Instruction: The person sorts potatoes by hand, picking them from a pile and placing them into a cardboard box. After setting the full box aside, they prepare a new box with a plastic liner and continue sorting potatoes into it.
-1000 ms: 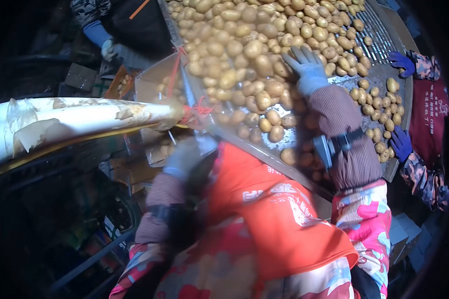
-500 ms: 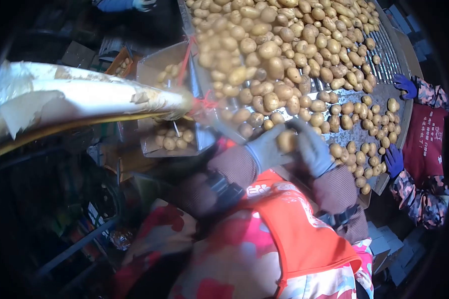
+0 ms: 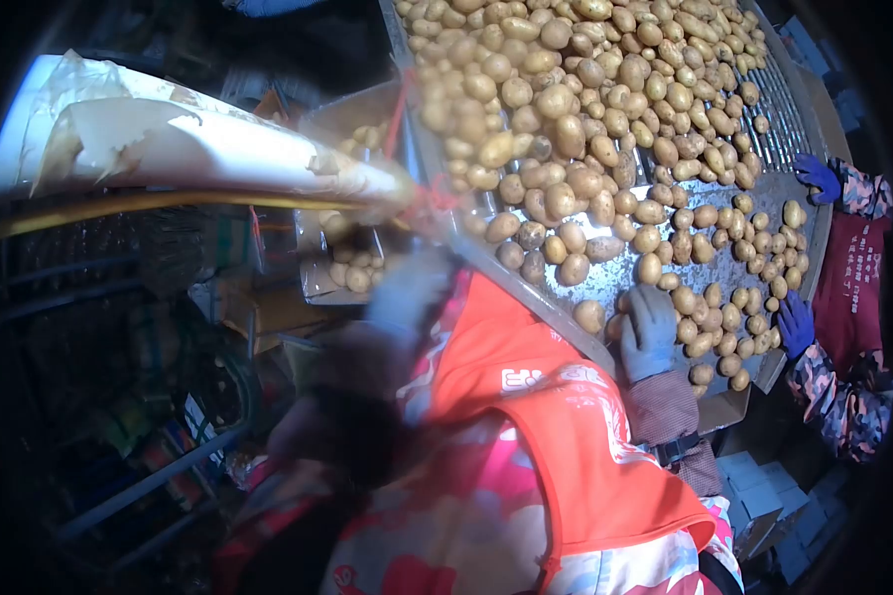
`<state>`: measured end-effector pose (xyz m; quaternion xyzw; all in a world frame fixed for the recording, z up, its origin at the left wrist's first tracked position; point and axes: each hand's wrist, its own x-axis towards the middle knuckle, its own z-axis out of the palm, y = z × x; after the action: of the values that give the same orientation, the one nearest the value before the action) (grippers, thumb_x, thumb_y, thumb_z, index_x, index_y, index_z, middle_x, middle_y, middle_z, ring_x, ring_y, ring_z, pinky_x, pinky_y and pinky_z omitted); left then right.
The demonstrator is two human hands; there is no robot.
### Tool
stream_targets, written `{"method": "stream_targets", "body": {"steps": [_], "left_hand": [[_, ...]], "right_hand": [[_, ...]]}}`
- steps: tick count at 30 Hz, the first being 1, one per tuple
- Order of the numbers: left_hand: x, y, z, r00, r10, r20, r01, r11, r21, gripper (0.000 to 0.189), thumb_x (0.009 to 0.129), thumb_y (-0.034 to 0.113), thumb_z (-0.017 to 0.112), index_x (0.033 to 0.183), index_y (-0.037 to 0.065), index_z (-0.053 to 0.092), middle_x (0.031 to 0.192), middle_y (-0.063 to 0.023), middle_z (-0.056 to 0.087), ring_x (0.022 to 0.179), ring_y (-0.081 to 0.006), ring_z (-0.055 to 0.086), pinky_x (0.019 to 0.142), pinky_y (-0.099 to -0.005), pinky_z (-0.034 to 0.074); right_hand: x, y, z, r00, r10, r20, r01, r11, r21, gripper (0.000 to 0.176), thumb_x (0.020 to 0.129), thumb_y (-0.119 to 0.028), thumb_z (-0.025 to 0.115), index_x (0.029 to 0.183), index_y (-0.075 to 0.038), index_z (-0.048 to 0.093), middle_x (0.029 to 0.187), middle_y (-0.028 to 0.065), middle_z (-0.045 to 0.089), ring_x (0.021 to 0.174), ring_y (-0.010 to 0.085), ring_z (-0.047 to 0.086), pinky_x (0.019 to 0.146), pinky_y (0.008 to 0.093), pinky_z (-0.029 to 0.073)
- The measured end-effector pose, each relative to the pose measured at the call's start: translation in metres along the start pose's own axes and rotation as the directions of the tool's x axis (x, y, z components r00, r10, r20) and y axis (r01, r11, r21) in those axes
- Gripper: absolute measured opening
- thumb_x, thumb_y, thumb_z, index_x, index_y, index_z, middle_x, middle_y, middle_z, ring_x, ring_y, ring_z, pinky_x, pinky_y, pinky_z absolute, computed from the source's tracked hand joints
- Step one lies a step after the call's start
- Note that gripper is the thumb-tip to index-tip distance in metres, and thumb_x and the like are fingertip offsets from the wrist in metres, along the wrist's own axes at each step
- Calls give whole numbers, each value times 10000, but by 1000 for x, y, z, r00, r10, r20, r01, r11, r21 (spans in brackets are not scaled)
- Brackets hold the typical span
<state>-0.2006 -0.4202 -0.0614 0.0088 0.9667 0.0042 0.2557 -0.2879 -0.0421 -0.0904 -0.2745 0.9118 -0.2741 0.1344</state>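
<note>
My right hand (image 3: 650, 332), in a grey glove, is low over the near edge of the sorting table. Its fingers curl around a potato (image 3: 615, 327) that shows only partly at the thumb side. Another potato (image 3: 588, 316) lies just left of it. My left hand (image 3: 407, 288), also gloved, is off the table's left edge beside a potato-filled box (image 3: 318, 283). Motion smears its fingers, so whether it holds anything cannot be made out. A big heap of potatoes (image 3: 605, 109) covers the far part of the table.
A white wrapped pole (image 3: 198, 149) juts in from the left, with red string (image 3: 435, 196) at its end. Metal rollers (image 3: 779, 119) run along the far right. Across the table, a co-worker's purple-gloved hands (image 3: 796, 322) rest at its edge. Cardboard boxes (image 3: 749, 486) stand lower right.
My hands were together around a potato over the table. The left has swung left toward the box; the right has moved right and down to the near edge. The view has shifted slightly.
</note>
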Motion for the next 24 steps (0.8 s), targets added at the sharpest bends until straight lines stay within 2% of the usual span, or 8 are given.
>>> {"method": "stream_targets", "body": {"steps": [2, 3, 7, 10, 13, 16, 21, 24], "left_hand": [[20, 39, 21, 836, -228, -499, -286, 595, -751, 358, 930, 155, 629, 1271, 47, 644, 1243, -183, 651, 1160, -314, 625, 1035, -390, 476], [43, 67, -24, 828, -382, -410, -272, 366, -890, 392, 881, 135, 674, 1264, 59, 640, 1206, -181, 661, 1121, -320, 634, 1063, -410, 448], [197, 48, -36, 400, -479, -781, 13, 855, -518, 492, 911, 231, 664, 1377, 105, 567, 1243, -174, 645, 1126, -358, 625, 1025, -500, 467], [210, 64, -59, 840, -415, -349, 304, 893, -330, 490, 895, 211, 662, 1369, 112, 586, 1221, -174, 652, 1103, -387, 635, 976, -517, 499], [220, 66, -47, 842, -486, -237, 368, 836, -407, 390, 897, 197, 641, 1278, 114, 633, 1215, -173, 653, 1091, -378, 653, 934, -502, 522], [244, 27, 26, 753, -373, -542, -127, 726, -676, 303, 934, 191, 613, 1226, 120, 656, 1150, -136, 661, 988, -308, 673, 828, -421, 564], [238, 19, -21, 655, -587, -476, -230, 446, -865, 353, 971, 175, 546, 1294, 51, 616, 1093, -142, 690, 970, -263, 663, 773, -380, 566], [207, 58, -110, 780, -585, -222, -245, 40, -969, 414, 976, 194, 529, 1356, 34, 567, 1095, -141, 699, 987, -285, 672, 717, -426, 575]], "right_hand": [[-4, 10, 16, 994, -77, -80, 71, 995, -77, 477, 844, -94, 577, 1313, -9, 598, 1276, 222, 610, 1226, 432, 548, 1111, 547, 380], [-9, 14, 22, 987, -113, -114, 99, 988, -118, 474, 853, -110, 565, 1314, -7, 597, 1278, 224, 608, 1234, 434, 544, 1117, 558, 371], [-24, 19, 27, 981, -125, -150, 107, 986, -126, 456, 883, -146, 535, 1316, -22, 601, 1303, 206, 605, 1250, 425, 542, 1112, 566, 365], [-15, 2, 15, 954, -181, -239, 149, 978, -147, 354, 818, -95, 544, 1154, -17, 623, 1134, 184, 619, 1048, 403, 575, 931, 540, 419], [-18, 10, 26, 933, -190, -306, 149, 977, -153, 356, 816, -98, 548, 1153, -13, 623, 1157, 188, 617, 1074, 403, 576, 951, 545, 416], [-29, 22, 30, 969, -98, -226, 77, 992, -101, 428, 885, -137, 547, 1292, -19, 605, 1328, 196, 591, 1267, 419, 529, 1115, 574, 349], [-19, 15, 21, 953, -131, -274, 114, 990, -77, 395, 816, -79, 552, 1195, 1, 631, 1194, 209, 619, 1123, 427, 580, 1019, 568, 407], [-22, 13, 20, 938, -134, -321, 106, 989, -101, 389, 821, -87, 564, 1196, -9, 634, 1183, 201, 612, 1120, 420, 572, 1016, 569, 407]]}}
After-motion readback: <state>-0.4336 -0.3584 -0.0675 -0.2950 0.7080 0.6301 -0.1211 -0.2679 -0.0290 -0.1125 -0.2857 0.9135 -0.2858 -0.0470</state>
